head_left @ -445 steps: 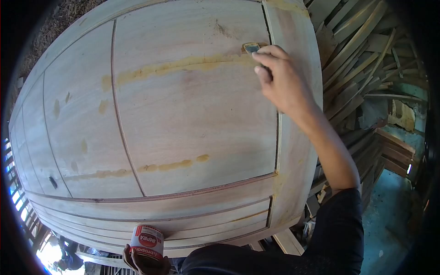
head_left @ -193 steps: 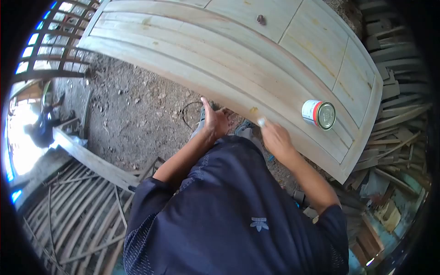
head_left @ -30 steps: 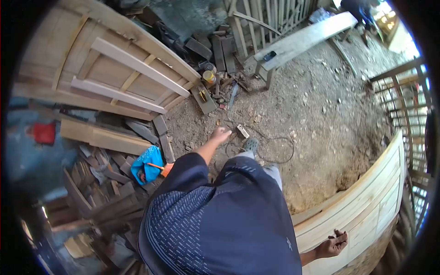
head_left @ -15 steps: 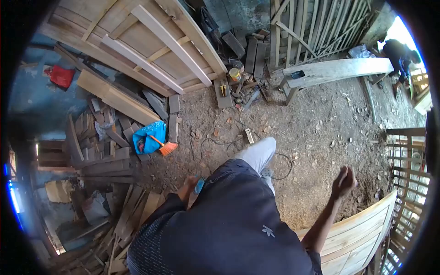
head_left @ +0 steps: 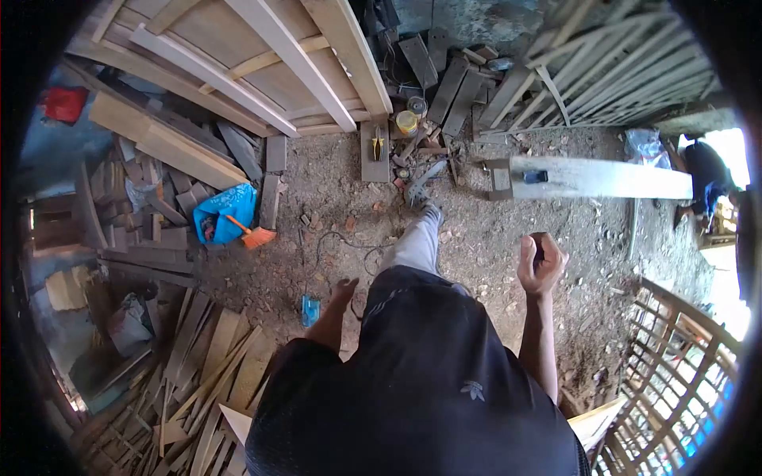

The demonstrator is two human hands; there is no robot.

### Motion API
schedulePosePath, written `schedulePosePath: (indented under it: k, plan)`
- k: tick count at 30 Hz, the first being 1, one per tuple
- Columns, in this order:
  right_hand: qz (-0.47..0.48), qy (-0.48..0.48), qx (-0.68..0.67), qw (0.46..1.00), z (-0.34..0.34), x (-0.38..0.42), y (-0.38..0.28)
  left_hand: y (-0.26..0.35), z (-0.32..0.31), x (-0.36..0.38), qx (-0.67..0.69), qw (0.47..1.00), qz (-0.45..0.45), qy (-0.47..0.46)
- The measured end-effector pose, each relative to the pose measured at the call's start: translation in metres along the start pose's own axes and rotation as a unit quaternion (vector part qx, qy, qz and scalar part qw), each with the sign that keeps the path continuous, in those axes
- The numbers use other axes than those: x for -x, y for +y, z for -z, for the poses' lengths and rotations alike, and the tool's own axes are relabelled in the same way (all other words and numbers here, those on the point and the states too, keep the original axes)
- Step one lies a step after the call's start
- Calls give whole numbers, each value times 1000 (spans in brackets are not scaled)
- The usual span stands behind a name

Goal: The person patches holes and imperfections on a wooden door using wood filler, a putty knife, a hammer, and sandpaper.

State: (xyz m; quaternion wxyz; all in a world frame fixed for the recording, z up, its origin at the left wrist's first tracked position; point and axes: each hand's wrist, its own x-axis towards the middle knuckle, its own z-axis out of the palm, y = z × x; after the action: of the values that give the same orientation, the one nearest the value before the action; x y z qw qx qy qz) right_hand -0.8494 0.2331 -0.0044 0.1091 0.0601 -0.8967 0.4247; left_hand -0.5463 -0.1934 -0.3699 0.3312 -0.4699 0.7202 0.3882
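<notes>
My left hand hangs low beside my left hip, its fingers loosely apart with nothing seen in them. Close beside that wrist, a small light-blue object lies on the ground. My right hand is raised in front of my right side, fingers curled toward the thumb around a dark hollow, and no object shows in it. My leg in grey trousers reaches forward, the foot near a strip of scrap wood.
A large wooden panel leans at upper left. A plank bench stands at right, with a person beyond it. Pliers rest on a board. A blue bag and orange brush lie left, near a wood pile.
I have stepped forward, so the panel, bag and bench sit differently in view. My right hand has risen and come inward. The light-blue object now shows to the left of my left hand.
</notes>
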Motion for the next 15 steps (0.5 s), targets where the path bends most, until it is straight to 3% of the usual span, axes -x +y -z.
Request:
schedulePosePath:
  k: [2, 4, 6, 8, 10, 12, 14, 15]
  plan:
    - [20, -36, 21, 999, -18, -54, 18, 86, 3, -21, 78, 996, -26, -36]
    - [-21, -62, 8, 998, -43, -94, 40, 163, 9, -57, 5, 996, -90, 15]
    - [-34, -103, 11, 994, -64, -144, 47, 261, 34, -33, 234, 962, -138, 12]
    - [24, -119, 35, 992, -91, -190, 58, 308, 57, -42, 249, 954, -162, 32]
    - [6, -139, 15, 990, -127, -231, 78, 343, 81, -41, 261, 944, -194, 58]
    - [37, -182, 19, 983, -166, -272, 103, 350, 102, -16, 277, 947, -125, 105]
    - [-1, -225, -4, 974, -215, -306, 134, 265, 93, -29, 305, 942, -89, 105]
    - [-14, -254, 11, 967, -243, -315, 165, 224, 78, -17, 381, 908, -30, 172]
